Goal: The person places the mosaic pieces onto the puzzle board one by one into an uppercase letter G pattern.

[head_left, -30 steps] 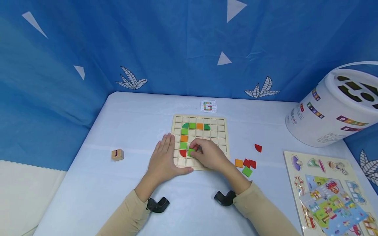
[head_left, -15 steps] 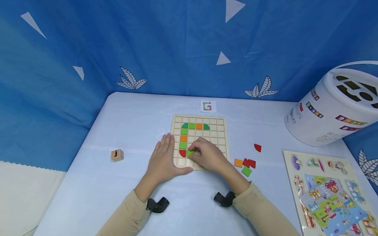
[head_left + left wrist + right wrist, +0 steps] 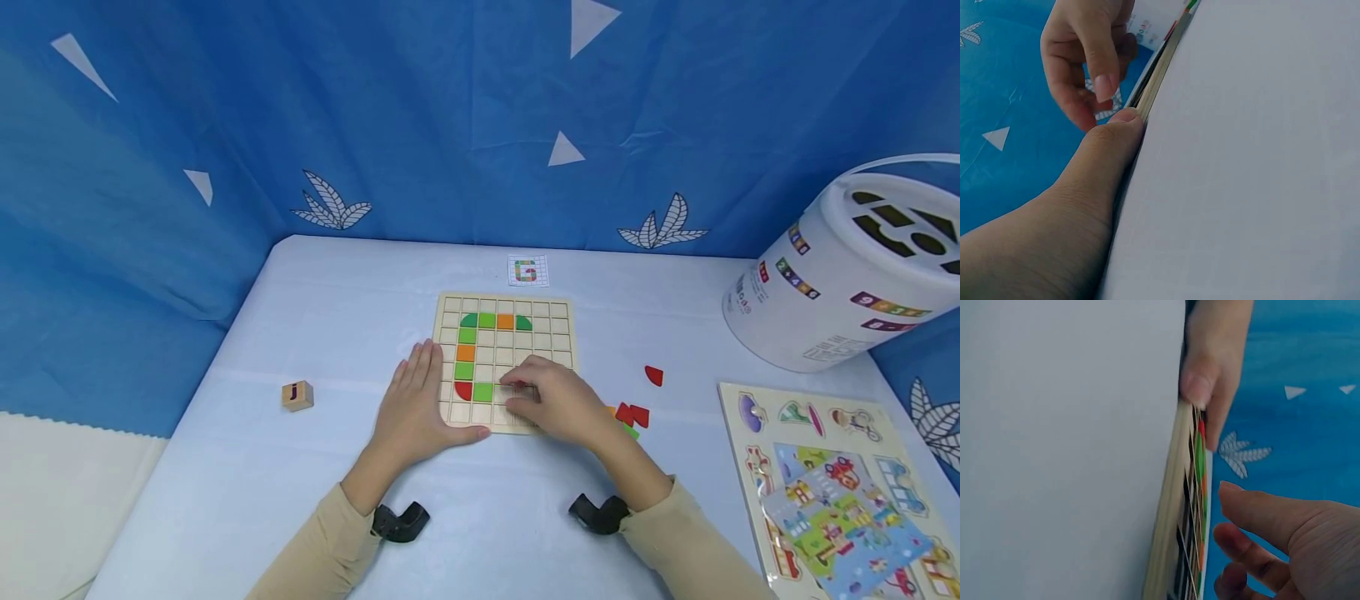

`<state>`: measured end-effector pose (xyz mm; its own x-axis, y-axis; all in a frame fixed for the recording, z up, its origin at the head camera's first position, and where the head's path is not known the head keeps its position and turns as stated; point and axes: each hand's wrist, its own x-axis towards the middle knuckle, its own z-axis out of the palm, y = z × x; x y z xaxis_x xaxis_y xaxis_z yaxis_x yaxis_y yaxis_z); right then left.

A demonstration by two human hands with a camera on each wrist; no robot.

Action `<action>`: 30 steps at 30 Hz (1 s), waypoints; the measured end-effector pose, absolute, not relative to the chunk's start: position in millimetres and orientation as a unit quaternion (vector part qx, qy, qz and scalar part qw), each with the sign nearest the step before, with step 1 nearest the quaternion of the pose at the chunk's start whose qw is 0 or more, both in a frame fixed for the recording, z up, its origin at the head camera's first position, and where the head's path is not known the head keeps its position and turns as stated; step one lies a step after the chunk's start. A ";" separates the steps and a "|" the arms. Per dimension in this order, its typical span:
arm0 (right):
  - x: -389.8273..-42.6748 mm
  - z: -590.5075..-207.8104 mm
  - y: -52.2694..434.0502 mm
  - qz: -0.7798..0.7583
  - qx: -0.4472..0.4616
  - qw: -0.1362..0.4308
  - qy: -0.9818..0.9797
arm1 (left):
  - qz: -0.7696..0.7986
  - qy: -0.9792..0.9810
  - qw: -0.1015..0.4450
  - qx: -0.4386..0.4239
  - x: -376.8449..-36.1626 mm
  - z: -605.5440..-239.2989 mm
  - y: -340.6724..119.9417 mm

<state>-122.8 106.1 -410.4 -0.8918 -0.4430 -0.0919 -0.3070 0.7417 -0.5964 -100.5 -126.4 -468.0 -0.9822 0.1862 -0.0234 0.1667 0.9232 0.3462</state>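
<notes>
A wooden grid board (image 3: 543, 342) lies on the table with green, orange and red pieces in a bracket-like shape. Its bottom row holds a red quarter-round piece (image 3: 464, 391) and, right beside it, a green square tile (image 3: 483, 392). My left hand (image 3: 411, 408) lies flat with straight fingers along the board's left edge, its thumb at the front edge. Over the board's lower right, my right hand (image 3: 558, 402) hovers with nothing between its parted thumb and fingers. In the right wrist view, the right thumb (image 3: 1260, 509) stands apart from the bent fingers.
Loose red pieces (image 3: 639, 416) lie right of the board, partly behind the right hand, with another red quarter-round (image 3: 654, 376) beyond. A pattern card (image 3: 528, 271) lies behind the board. A wooden cube (image 3: 297, 396) sits left; a white bucket (image 3: 832, 283) and picture puzzle (image 3: 738, 450) stand right.
My right hand has pressed the green tile into its cell beside the red piece, let go and moved right. It now covers part of the loose pieces. The left hand stays put.
</notes>
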 end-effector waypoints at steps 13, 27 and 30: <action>-115.0 -403.1 189.5 -0.213 -0.123 0.113 0.963 | 0.179 0.979 0.024 0.092 -100.1 -469.6 -127.4; -110.1 -409.1 210.9 -0.228 -0.101 0.142 0.958 | 0.183 0.979 0.025 0.091 -101.1 -469.4 -127.2; -109.6 -410.7 212.4 -0.232 -0.103 0.141 0.957 | 0.183 0.978 0.024 0.092 -101.4 -469.1 -126.8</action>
<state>-109.6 212.4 -410.7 -0.9391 -0.2628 -0.2215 -0.1321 0.8709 -0.4734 -101.4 -126.8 -469.1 -0.9819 0.1889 -0.0126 0.1715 0.9157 0.3634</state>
